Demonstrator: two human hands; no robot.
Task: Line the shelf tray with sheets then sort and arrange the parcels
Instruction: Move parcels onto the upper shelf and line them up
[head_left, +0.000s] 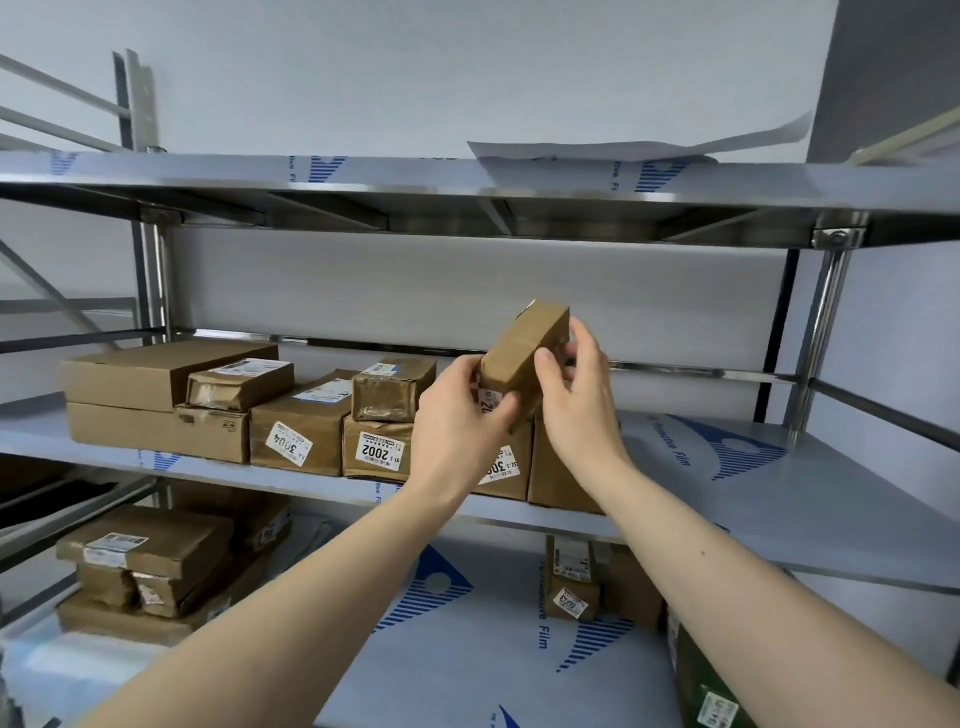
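Both hands, left hand (464, 410) and right hand (581, 391), grip a small brown taped cardboard parcel (523, 349), tilted above the steel middle shelf (737, 483) and its row of labelled brown boxes (306, 441).

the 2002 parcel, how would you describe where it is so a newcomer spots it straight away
Start at the middle shelf of the metal rack and follow its front row of brown boxes. The 2002 parcel sits just left of the left hand, beneath a smaller taped box; its white label reads 2002 upside down.
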